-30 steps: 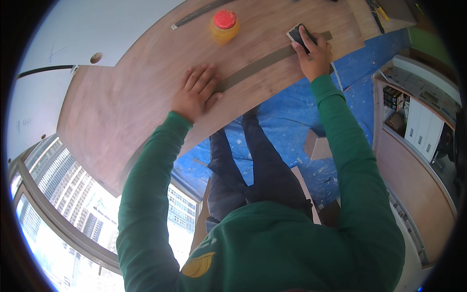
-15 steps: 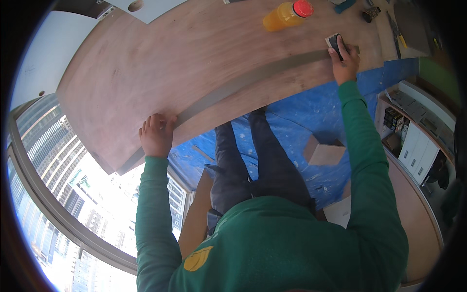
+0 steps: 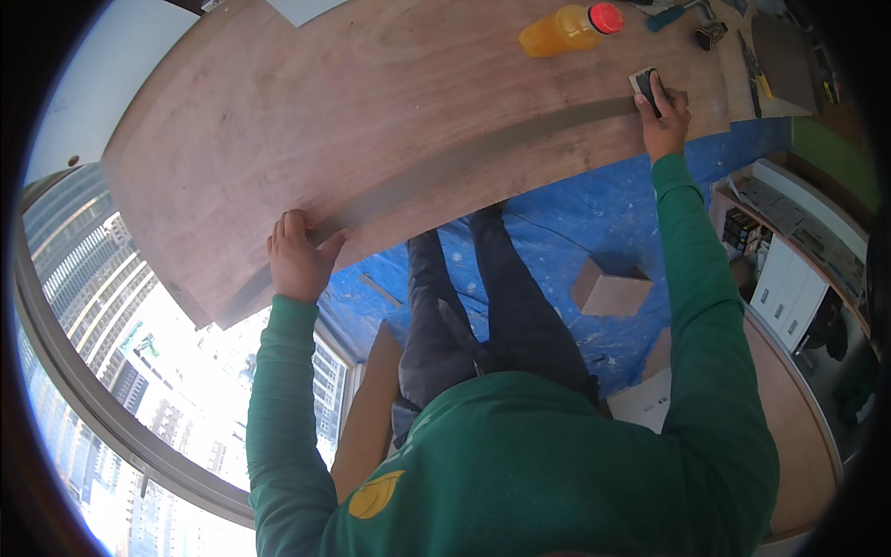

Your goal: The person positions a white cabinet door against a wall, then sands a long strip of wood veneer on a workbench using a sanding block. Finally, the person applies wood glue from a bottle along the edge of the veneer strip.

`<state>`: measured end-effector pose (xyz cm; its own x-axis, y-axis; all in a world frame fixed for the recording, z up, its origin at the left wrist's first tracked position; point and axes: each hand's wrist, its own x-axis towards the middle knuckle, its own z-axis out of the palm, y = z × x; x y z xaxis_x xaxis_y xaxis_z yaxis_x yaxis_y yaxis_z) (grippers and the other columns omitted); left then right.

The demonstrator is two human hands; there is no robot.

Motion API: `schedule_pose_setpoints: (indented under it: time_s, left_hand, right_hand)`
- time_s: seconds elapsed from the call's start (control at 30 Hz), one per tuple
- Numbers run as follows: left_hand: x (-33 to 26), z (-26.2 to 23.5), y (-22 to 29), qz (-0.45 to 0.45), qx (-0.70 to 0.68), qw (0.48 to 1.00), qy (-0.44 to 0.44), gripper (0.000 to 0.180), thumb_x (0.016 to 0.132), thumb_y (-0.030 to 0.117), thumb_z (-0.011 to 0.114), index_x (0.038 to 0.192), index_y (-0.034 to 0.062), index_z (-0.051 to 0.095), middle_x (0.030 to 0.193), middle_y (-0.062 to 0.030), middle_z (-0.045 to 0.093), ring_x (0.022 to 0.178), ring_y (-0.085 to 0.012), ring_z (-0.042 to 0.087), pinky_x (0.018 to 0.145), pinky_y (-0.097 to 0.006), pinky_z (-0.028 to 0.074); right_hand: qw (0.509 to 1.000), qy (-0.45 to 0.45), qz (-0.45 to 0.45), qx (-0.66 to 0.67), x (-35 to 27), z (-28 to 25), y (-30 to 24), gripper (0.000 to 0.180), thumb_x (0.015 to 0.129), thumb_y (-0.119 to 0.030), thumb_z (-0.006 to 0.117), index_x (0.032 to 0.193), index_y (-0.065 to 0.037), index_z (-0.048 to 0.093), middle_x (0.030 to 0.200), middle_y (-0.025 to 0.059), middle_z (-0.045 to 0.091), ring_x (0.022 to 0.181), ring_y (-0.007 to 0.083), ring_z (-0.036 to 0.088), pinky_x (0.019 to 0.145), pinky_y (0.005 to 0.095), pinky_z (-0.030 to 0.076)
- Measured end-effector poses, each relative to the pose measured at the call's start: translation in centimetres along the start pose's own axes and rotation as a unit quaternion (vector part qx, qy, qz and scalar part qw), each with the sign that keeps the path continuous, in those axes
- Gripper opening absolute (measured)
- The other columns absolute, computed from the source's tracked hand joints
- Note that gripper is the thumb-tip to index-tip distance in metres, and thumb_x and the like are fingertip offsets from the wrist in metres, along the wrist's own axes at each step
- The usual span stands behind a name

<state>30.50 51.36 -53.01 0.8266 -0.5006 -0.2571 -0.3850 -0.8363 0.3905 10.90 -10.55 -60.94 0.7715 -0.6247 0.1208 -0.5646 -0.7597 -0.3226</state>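
Observation:
A long, flat grey-brown strip [image 3: 464,153] lies along the near part of the brown wooden board [image 3: 251,121]. At its left stretch, my left hand [image 3: 301,258] straddles it, bent fingers on the far side and thumb on the near side. Part of the strip is hidden under that palm. Near the strip's right end, my right hand [image 3: 666,123] is closed around a small black block with a pale edge [image 3: 644,82]. The block's underside cannot be seen.
A bottle of orange liquid [image 3: 561,32] with a red cap lies beyond the strip. A hammer [image 3: 677,16] and a yellow-and-black cutter [image 3: 756,79] lie at the far right. Blue sheeting [image 3: 548,241] covers the floor, with a box [image 3: 610,288] on it. Windows [image 3: 102,278] line the left.
My left thumb has spread away from the fingers, toward the near edge. The right hand keeps the block near the strip's right end. The whole view has shifted slightly.

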Motion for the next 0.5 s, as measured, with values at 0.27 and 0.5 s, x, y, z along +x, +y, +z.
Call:
schedule_pose_setpoints:
  time_s: [0.27, 0.5]
  left_hand:
    - [1.7, -1.6, -1.0, 0.024, -0.106, 0.994, -0.02, 0.037, 0.085, 0.035, 0.088, 0.097, 0.0054, 0.07, 0.091, -0.0089, 0.069, 0.076, -0.0289, 0.07, 0.068, -0.039, 0.056]
    - [0.3, -0.3, 0.4, 0.042, -0.047, 0.998, -0.024, 0.038, 0.088, 0.041, 0.084, 0.087, 0.007, 0.068, 0.083, -0.0093, 0.07, 0.067, -0.0305, 0.07, 0.061, -0.041, 0.055]
  right_hand:
    - [1.0, -0.011, -0.009, 0.006, 0.2, -0.6, -0.4, 0.053, 0.094, -0.046, 0.076, 0.146, -0.039, 0.065, 0.14, 0.0136, 0.059, 0.126, 0.0377, 0.053, 0.109, 0.0475, 0.048]
    - [0.998, -0.041, -0.047, -0.005, 0.5, -1.9, 0.0, 0.052, 0.095, -0.04, 0.077, 0.146, -0.037, 0.065, 0.139, 0.013, 0.059, 0.127, 0.0351, 0.054, 0.11, 0.0453, 0.048]
